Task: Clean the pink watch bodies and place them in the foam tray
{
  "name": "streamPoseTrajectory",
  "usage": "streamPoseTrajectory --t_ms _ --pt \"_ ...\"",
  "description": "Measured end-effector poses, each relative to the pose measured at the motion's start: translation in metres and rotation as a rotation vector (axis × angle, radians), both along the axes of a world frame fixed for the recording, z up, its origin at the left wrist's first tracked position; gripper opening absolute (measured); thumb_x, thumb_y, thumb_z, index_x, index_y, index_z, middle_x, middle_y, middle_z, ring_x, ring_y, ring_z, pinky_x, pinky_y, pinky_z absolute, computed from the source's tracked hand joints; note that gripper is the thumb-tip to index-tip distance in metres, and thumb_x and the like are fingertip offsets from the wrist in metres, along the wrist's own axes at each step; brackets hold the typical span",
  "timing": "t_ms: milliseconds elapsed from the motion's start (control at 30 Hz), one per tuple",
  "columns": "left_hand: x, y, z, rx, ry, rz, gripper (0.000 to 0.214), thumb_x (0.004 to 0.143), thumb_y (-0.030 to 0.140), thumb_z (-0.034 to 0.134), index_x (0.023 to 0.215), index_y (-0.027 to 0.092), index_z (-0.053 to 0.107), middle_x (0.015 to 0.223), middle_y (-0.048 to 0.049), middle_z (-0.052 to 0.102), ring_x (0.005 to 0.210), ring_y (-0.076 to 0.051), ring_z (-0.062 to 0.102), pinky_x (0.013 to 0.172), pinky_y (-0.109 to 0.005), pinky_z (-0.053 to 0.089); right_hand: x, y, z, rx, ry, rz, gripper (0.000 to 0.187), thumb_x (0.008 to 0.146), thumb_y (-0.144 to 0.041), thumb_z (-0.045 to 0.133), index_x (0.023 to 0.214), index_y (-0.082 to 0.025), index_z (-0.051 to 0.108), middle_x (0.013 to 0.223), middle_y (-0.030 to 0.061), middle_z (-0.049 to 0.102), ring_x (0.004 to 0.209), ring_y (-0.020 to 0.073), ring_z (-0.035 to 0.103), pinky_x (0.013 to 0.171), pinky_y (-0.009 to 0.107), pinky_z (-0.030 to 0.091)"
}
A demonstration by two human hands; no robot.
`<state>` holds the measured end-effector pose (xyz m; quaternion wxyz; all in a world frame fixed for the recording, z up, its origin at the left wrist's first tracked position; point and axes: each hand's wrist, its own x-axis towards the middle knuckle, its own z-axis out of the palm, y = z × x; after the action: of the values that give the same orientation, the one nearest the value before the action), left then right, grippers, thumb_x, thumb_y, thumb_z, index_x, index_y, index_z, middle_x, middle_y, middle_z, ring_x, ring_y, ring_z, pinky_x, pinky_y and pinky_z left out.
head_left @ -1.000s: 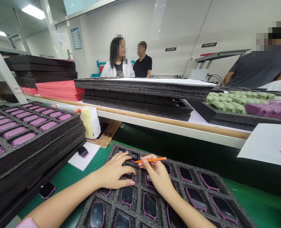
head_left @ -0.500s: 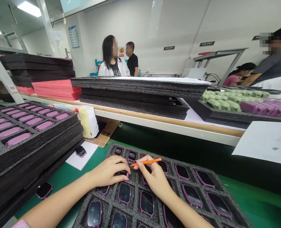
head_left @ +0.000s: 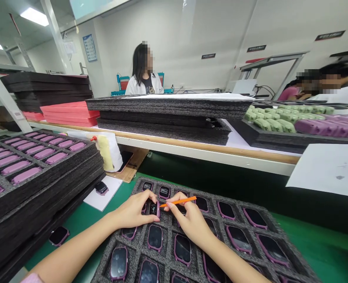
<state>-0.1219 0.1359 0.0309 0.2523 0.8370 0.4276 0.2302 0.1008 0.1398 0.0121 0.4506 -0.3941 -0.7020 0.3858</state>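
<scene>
My left hand (head_left: pixel 132 212) grips a purple smartwatch (head_left: pixel 154 209) between thumb and fingers, its screen lit and turned up towards me. In my right hand (head_left: pixel 193 220) I hold a thin orange stick (head_left: pixel 181 201), pinched near its pointed end. The tip is right by the watch's right side edge; whether it touches cannot be made out. Both hands are over a dark foam tray (head_left: pixel 168 237) whose pockets hold several purple watches, mostly with dark screens. Two watches in the back row, including this one (head_left: pixel 164 192), show lit text.
Stacked foam trays (head_left: pixel 82 177) with purple watch casings rise on the left. One watch (head_left: pixel 59 236) lies on the green table, another (head_left: pixel 101 188) on a white pad. A shelf edge (head_left: pixel 209 150) crosses behind, carrying foam sheets and green and purple casings (head_left: pixel 275 125). People are beyond.
My left fingers have spread around the watch, uncovering its lit screen. The orange stick has shifted slightly left in view. One background person has left view; another at right is lower.
</scene>
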Motion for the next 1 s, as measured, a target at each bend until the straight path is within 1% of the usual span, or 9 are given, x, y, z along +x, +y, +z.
streamPoseTrajectory --t_ms 200,333,433,500,567,667,833,933,1000 --pt "0.002 0.003 0.001 0.024 0.034 -0.013 0.032 0.081 0.036 0.077 0.099 0.023 0.054 0.108 -0.0039 0.070 0.110 -0.026 0.066 0.095 -0.038 0.050 0.008 0.000 0.008 0.006 0.005 0.001 0.030 0.089 -0.051 0.064 0.078 -0.024 0.071 0.081 0.0043 0.075 0.081 0.0253 0.071 0.082 0.038 0.052" --pt "0.011 0.002 0.008 0.102 0.061 -0.055 0.020 0.085 0.034 0.072 0.095 0.022 0.059 0.112 -0.0074 0.068 0.119 -0.028 0.060 0.102 -0.042 0.047 0.033 0.005 0.005 -0.023 0.061 -0.098 0.027 0.092 -0.046 0.065 0.086 -0.021 0.069 0.082 0.0019 0.074 0.084 0.0218 0.071 0.085 0.038 0.053" --pt "0.031 0.001 0.011 0.174 0.086 -0.135 0.015 0.088 0.034 0.069 0.097 0.023 0.065 0.130 -0.0098 0.062 0.134 -0.030 0.049 0.115 -0.048 0.036 0.052 0.011 -0.007 -0.065 0.140 -0.189 0.028 0.097 -0.043 0.062 0.093 -0.016 0.066 0.083 0.0004 0.071 0.080 0.0172 0.070 0.082 0.038 0.055" --pt "0.048 0.002 0.009 0.210 0.117 -0.218 0.020 0.088 0.038 0.071 0.102 0.025 0.068 0.141 -0.0095 0.056 0.141 -0.030 0.042 0.120 -0.049 0.029 0.060 0.015 -0.016 -0.094 0.194 -0.219 0.028 0.098 -0.043 0.060 0.096 -0.015 0.065 0.083 0.0001 0.069 0.076 0.0153 0.069 0.077 0.036 0.057" --pt "0.065 0.005 0.004 0.237 0.152 -0.284 0.028 0.087 0.045 0.072 0.108 0.027 0.069 0.146 -0.0110 0.053 0.144 -0.032 0.040 0.122 -0.051 0.026 0.065 0.017 -0.022 -0.121 0.239 -0.224 0.029 0.099 -0.043 0.059 0.097 -0.015 0.065 0.084 0.0002 0.069 0.073 0.0139 0.067 0.072 0.034 0.058" --pt "0.080 0.010 -0.004 0.267 0.188 -0.298 0.036 0.087 0.053 0.068 0.110 0.025 0.071 0.145 -0.0143 0.053 0.145 -0.036 0.039 0.121 -0.056 0.026 0.066 0.018 -0.027 -0.156 0.285 -0.205 0.028 0.100 -0.042 0.058 0.096 -0.015 0.065 0.083 -0.0005 0.068 0.067 0.0121 0.065 0.067 0.030 0.057" --pt "0.069 0.011 -0.004 0.310 0.181 -0.277 0.033 0.089 0.051 0.066 0.108 0.024 0.071 0.140 -0.0144 0.058 0.144 -0.036 0.040 0.123 -0.059 0.017 0.065 0.017 -0.028 -0.203 0.320 -0.155 0.028 0.100 -0.041 0.059 0.097 -0.015 0.065 0.079 -0.0018 0.066 0.064 0.0112 0.064 0.063 0.028 0.057" --pt "0.059 0.012 -0.001 0.297 0.143 -0.272 0.030 0.091 0.046 0.067 0.114 0.026 0.068 0.125 -0.0087 0.068 0.137 -0.030 0.050 0.123 -0.055 0.022 0.063 0.016 -0.028 -0.234 0.316 -0.108 0.026 0.100 -0.040 0.060 0.097 -0.014 0.065 0.079 -0.0019 0.066 0.064 0.0111 0.064 0.063 0.028 0.057" --pt "0.057 0.013 0.000 0.278 0.112 -0.282 0.027 0.091 0.045 0.067 0.111 0.026 0.068 0.115 -0.0045 0.073 0.129 -0.026 0.057 0.121 -0.049 0.027 0.060 0.015 -0.028 -0.254 0.305 -0.073 0.023 0.099 -0.037 0.062 0.095 -0.014 0.065 0.080 -0.0019 0.067 0.065 0.0110 0.065 0.065 0.029 0.058"
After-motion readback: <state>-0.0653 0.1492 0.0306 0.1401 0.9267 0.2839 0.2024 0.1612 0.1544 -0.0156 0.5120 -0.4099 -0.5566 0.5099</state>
